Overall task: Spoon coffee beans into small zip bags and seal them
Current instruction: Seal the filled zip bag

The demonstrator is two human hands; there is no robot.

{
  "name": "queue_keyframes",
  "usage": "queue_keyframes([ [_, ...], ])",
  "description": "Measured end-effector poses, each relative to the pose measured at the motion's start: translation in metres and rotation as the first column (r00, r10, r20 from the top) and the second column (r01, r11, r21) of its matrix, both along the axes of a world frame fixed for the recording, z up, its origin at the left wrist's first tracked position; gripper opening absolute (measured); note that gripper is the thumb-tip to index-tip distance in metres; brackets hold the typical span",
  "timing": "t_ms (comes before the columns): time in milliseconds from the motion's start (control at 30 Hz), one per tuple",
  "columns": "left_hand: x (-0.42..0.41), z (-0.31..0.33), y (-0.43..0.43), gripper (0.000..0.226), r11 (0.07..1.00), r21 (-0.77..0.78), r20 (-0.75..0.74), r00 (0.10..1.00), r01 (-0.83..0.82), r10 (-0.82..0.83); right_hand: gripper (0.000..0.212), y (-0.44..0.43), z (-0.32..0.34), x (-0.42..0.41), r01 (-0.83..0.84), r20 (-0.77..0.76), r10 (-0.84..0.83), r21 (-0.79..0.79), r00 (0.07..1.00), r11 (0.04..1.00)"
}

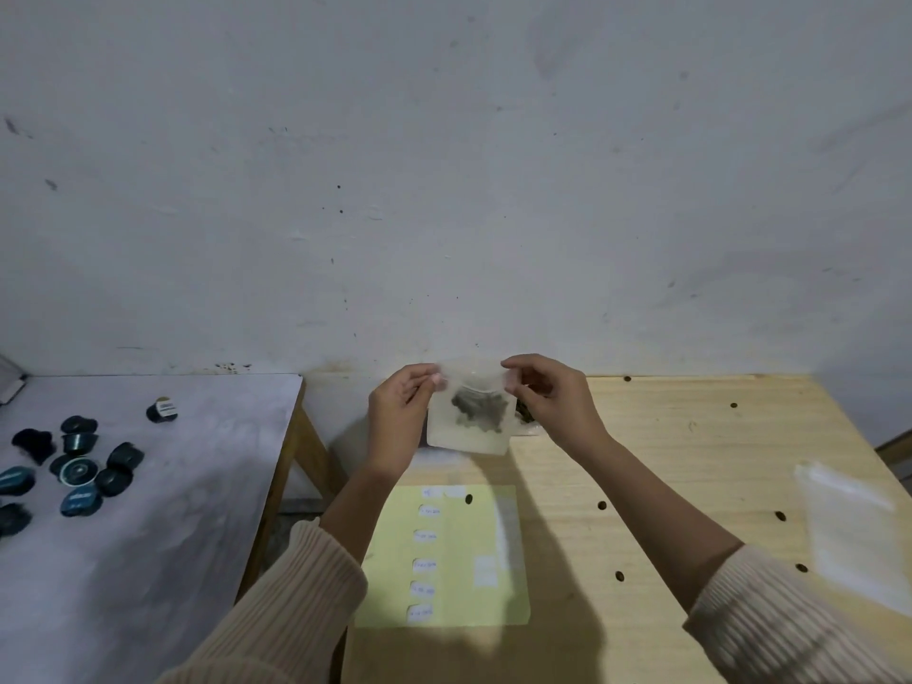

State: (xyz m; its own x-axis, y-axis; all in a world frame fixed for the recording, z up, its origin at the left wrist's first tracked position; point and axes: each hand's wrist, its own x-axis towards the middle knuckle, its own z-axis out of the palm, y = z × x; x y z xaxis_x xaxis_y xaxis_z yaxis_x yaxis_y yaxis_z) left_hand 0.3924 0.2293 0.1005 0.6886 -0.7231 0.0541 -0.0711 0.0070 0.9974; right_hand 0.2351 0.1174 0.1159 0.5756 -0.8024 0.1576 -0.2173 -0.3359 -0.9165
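A small clear zip bag [469, 427] with a dark clump of coffee beans inside hangs upright above the far edge of the wooden table [666, 461]. My left hand [402, 417] pinches its top left corner. My right hand [548, 397] pinches the top right corner. Behind my right hand, a dark heap of beans [524, 416] shows partly in a clear container. No spoon is visible.
A yellow sheet [474, 555] with several small white labels lies in front of me. A stack of empty clear bags [854, 530] rests at the right. On the grey table [172, 510] to the left lie several dark coffee capsules [79, 466]. A gap separates the tables.
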Motion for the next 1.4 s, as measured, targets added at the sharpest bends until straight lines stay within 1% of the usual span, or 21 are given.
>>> queue_keyframes([
  [100, 0.000, 0.003, 0.004, 0.013, 1.000, -0.009, -0.030, 1.000, 0.001, -0.001, 0.021, 0.006, -0.001, 0.005, 0.057, 0.027, -0.058, 0.043, 0.998, 0.997],
  [200, 0.001, 0.006, 0.008, 0.012, 1.000, -0.008, -0.028, 1.000, 0.008, -0.009, 0.019, 0.009, 0.000, 0.009, 0.060, 0.030, -0.062, 0.061, 0.998, 0.996],
  [333, 0.004, 0.004, 0.012, 0.007, 1.000, 0.017, 0.039, 0.999, -0.004, 0.003, 0.022, 0.010, 0.000, 0.015, 0.038, -0.023, -0.037, 0.046, 0.999, 0.998],
  [433, 0.005, -0.001, 0.013, 0.013, 0.998, 0.055, 0.095, 0.995, -0.034, 0.028, 0.022, 0.011, -0.001, 0.018, 0.024, -0.051, -0.023, 0.014, 0.998, 1.000],
  [567, 0.005, -0.004, 0.012, 0.015, 0.996, 0.075, 0.130, 0.990, -0.058, 0.048, 0.027, 0.010, -0.005, 0.020, 0.001, -0.080, 0.002, 0.038, 0.997, 0.999],
  [600, 0.005, -0.004, 0.011, 0.014, 0.996, 0.078, 0.120, 0.992, -0.053, 0.043, 0.025, 0.009, -0.005, 0.022, -0.014, -0.119, 0.019, 0.043, 0.993, 0.999],
  [667, 0.004, -0.003, 0.010, 0.015, 0.998, 0.064, 0.053, 0.998, -0.028, 0.024, 0.015, 0.006, -0.006, 0.027, -0.043, -0.196, 0.053, 0.052, 0.979, 0.998],
  [733, 0.004, -0.003, 0.009, 0.015, 0.998, 0.053, 0.005, 1.000, 0.014, -0.014, 0.007, 0.003, -0.007, 0.032, -0.069, -0.217, 0.081, 0.061, 0.973, 0.996],
  [767, 0.005, -0.004, 0.008, 0.014, 0.997, 0.065, 0.008, 1.000, 0.029, -0.030, 0.006, 0.001, -0.007, 0.034, -0.086, -0.216, 0.098, 0.064, 0.972, 0.994],
  [833, 0.007, -0.008, 0.006, 0.014, 0.996, 0.081, 0.048, 0.998, 0.026, -0.030, 0.006, -0.002, -0.005, 0.037, -0.123, -0.217, 0.134, 0.061, 0.967, 0.990],
  [967, 0.013, -0.015, 0.001, 0.012, 0.994, 0.106, 0.127, 0.992, -0.037, 0.023, 0.006, -0.011, -0.005, 0.046, -0.187, -0.245, 0.194, 0.052, 0.950, 0.981],
  [1067, 0.011, -0.019, -0.009, 0.010, 0.984, 0.168, 0.267, 0.964, -0.065, 0.019, 0.005, -0.017, -0.008, 0.057, -0.229, -0.258, 0.235, 0.051, 0.937, 0.972],
  [1133, 0.008, -0.018, -0.017, 0.008, 0.972, 0.217, 0.315, 0.949, -0.090, 0.018, 0.004, -0.020, -0.010, 0.062, -0.221, -0.286, 0.223, 0.038, 0.932, 0.975],
  [1233, 0.008, -0.016, -0.023, 0.008, 0.959, 0.254, 0.318, 0.947, -0.126, 0.040, 0.005, -0.026, -0.014, 0.065, -0.201, -0.295, 0.200, 0.026, 0.934, 0.979],
  [1333, 0.011, -0.019, -0.023, 0.006, 0.964, 0.232, 0.270, 0.961, -0.128, 0.063, 0.004, -0.030, -0.015, 0.066, -0.228, -0.265, 0.230, 0.039, 0.936, 0.973],
  [1400, 0.014, -0.021, -0.023, 0.004, 0.969, 0.223, 0.279, 0.959, -0.110, 0.045, 0.009, -0.033, -0.015, 0.068, -0.239, -0.258, 0.238, 0.029, 0.936, 0.971],
])
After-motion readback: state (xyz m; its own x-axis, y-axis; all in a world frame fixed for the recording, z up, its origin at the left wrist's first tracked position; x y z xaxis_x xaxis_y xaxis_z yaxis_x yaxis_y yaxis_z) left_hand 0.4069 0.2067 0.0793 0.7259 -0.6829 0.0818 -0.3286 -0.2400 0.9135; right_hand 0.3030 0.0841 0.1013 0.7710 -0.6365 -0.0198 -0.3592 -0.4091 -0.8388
